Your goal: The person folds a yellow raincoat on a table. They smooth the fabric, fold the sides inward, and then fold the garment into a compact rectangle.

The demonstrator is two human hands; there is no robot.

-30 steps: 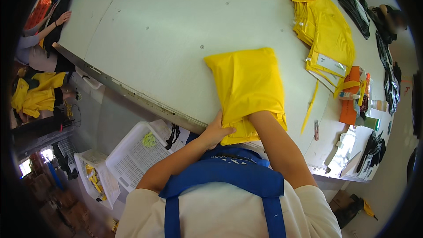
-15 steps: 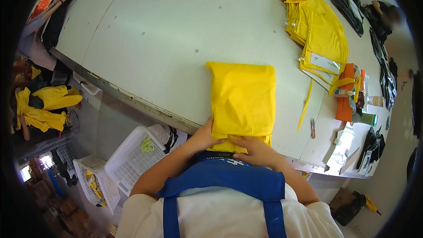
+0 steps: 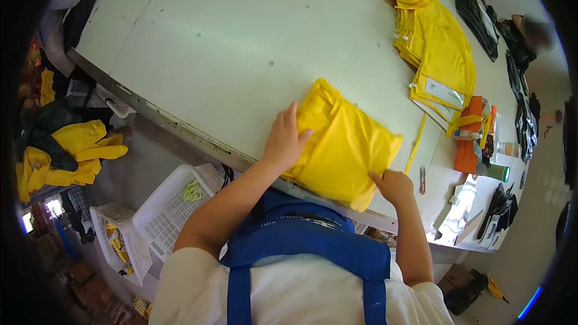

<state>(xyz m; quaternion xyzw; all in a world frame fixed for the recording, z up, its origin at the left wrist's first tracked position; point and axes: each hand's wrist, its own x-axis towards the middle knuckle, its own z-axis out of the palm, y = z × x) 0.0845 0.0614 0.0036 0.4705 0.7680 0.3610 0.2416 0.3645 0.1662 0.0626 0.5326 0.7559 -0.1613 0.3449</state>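
A folded yellow garment (image 3: 344, 147), smooth like rainwear fabric, lies turned at an angle on the table's near edge in front of me. My left hand (image 3: 288, 139) is against its left side, fingers stretched out and thumb apart over the fabric. At the lower right corner, my right hand (image 3: 394, 186) has its fingers closed on the garment's edge, thumb on top. A loose fold runs along the upper left of the bundle. What lies beneath it is hidden.
On the pale table (image 3: 198, 72), a stack of yellow packets (image 3: 442, 54) lies at the right. Nearby are a yellow strip (image 3: 416, 144), small snips (image 3: 422, 180) and an orange box (image 3: 468, 153). White baskets (image 3: 162, 210) stand below left. Other people are at the far left and right.
The yellow bundle has turned on the table, showing a side with a loose fold. My left hand has moved up its left side; my right hand has gone to its lower right corner.
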